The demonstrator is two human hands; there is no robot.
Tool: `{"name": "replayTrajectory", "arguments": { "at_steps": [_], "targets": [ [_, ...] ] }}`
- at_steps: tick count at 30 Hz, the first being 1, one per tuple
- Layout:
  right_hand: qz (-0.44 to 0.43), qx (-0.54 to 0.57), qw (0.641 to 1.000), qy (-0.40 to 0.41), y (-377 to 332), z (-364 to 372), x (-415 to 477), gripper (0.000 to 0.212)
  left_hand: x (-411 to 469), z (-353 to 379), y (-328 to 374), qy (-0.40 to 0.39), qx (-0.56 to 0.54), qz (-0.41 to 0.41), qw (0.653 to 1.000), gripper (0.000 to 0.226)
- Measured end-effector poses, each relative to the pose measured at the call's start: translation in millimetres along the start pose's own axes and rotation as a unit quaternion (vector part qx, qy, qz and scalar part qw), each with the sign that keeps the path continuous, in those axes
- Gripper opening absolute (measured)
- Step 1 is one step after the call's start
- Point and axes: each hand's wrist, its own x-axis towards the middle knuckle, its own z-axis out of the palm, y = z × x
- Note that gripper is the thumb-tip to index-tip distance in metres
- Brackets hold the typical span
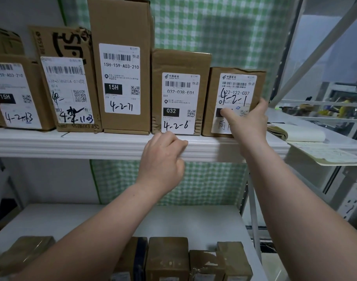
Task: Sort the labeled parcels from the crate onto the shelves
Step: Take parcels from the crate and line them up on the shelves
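Nearest, along the bottom edge: small brown boxes (168, 252) in a row on the lower shelf (92, 218), little more than their tops in sight. Over them, two bare forearms, stretched up and forward. Left grip (163, 153): curled into a loose fist with nothing inside it, knuckles against the front lip of the upper shelf (72, 142), just below the 4-2-6 parcel (179, 63). Right grip (248, 120): closed on the 4-2-1 parcel (234, 86), thumb across the lower part of the white label, fingers (263, 104) wrapped round the right side. That parcel: upright on the upper shelf, at the right end of the row, label to the front, close against the 4-2-6 parcel; touching or not, cannot tell. Further left in the same row, all upright with labels forward: the tall 4-2-71 parcel (120, 27), then an SF Express parcel (66, 47) with a scrawled, overwritten number, then the 4-2-13 parcel (15, 94) at the left edge, cut off by the frame. Behind the row and below the upper shelf: a green-and-white checked cloth (214, 33). Off to the right, past the shelf's end: a closed notebook (303, 134) lying flat, with loose papers (325, 155) just in front of it.
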Motion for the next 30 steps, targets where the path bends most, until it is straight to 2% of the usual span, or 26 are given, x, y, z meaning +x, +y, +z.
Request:
{"name": "replayTrajectory", "arguments": {
  "at_steps": [12,22,27,30],
  "targets": [
    [-0.003,-0.017,0.998,-0.055,-2.4,-1.2,-4.8,0.094,0.4,0.4,5.7,-0.005,0.021,-0.025,0.999,0.032],
    [0.033,0.021,0.996,-0.076,1.2,-13.5,-9.7,0.081,-5.5,-7.5,13.9,-0.059,0.067,-0.060,0.994,0.043],
    [0.003,0.014,0.997,-0.070,5.8,-17.6,-21.1,0.064,-6.0,-10.7,17.9,-0.084,0.096,-0.071,0.989,0.045],
    [-0.009,0.012,0.996,-0.091,6.5,-21.3,-23.5,0.061,-5.1,-12.0,21.4,-0.100,0.109,-0.072,0.986,0.044]
  ]
}}
